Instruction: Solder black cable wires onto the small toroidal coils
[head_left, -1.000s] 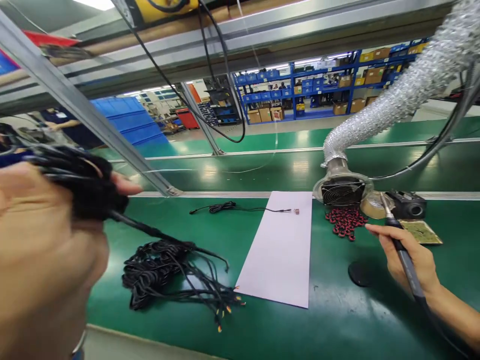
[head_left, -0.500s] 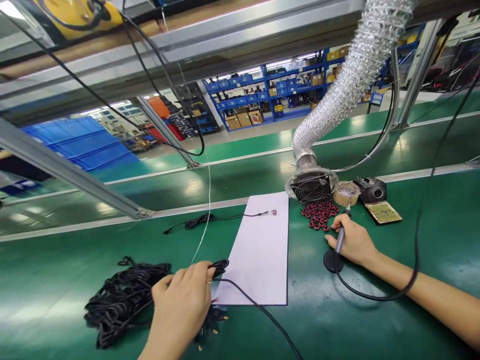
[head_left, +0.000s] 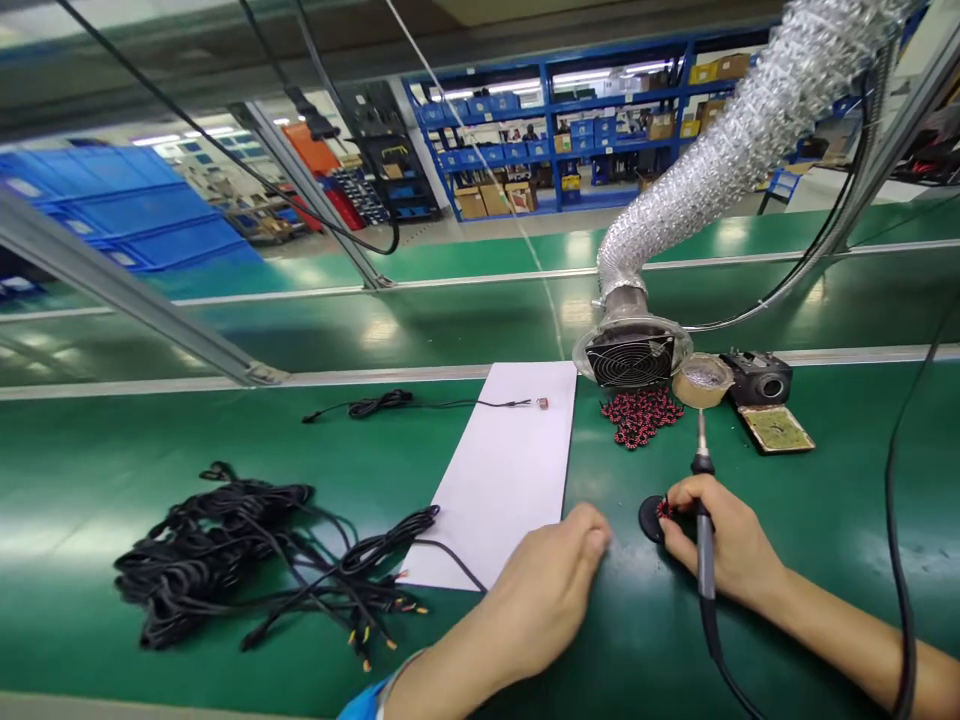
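My right hand (head_left: 724, 535) holds a soldering iron (head_left: 705, 550) with its tip pointing away from me. Thumb and forefinger of that hand also pinch a small red-and-black ring part (head_left: 664, 509) at the edge of a round black disc (head_left: 651, 520). My left hand (head_left: 551, 580) is closed just left of the disc, over the near right corner of a white sheet (head_left: 506, 470). From a coiled black cable (head_left: 405, 530) one strand runs beneath the left hand and does not come out beyond it; the fingers hide its end.
More cables (head_left: 202, 560) lie heaped at left. A single cable (head_left: 382, 402) reaches the sheet beside a small part (head_left: 542, 403). Red-and-black rings (head_left: 641, 415) lie below a fume duct (head_left: 634, 355), near a tape roll (head_left: 703, 380) and a dark holder with a sponge tray (head_left: 776, 428).
My left hand has moved right, off the cable bundle. My right hand has shifted slightly toward me and now pinches a ring at the disc, with the soldering iron still held. The view has tilted.
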